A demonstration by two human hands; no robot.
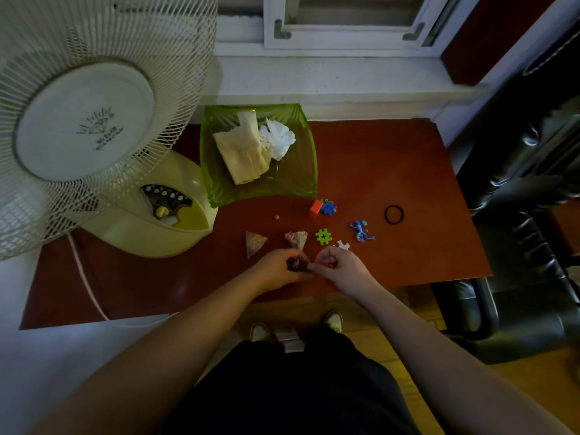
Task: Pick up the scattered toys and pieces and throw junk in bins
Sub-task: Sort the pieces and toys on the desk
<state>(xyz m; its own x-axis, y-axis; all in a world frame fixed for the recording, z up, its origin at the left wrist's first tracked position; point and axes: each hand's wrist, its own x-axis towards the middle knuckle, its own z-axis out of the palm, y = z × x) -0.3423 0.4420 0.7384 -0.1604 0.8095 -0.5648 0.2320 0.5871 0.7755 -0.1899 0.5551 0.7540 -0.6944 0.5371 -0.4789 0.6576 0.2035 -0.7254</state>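
Gathering junk over the near edge of the reddish-brown table (pixel 392 171), the left hand (pixel 276 268) curls around a small dark crumpled scrap (pixel 293 264), probably to bin it. The right hand (pixel 337 265) is curled too, with something reddish inside; what it is I cannot tell. The translucent green square bin (pixel 301 171) already holds paper and sits within reach. 2 clear triangular wrappers (pixel 255 241), a lime-green toothed toy piece (pixel 323 237) and a blue toy lizard (pixel 361 230) lie scattered just beyond the hands.

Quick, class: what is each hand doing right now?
Left hand: grips a dark wrapper.
Right hand: fingers curled, pinching the wrapper's end.
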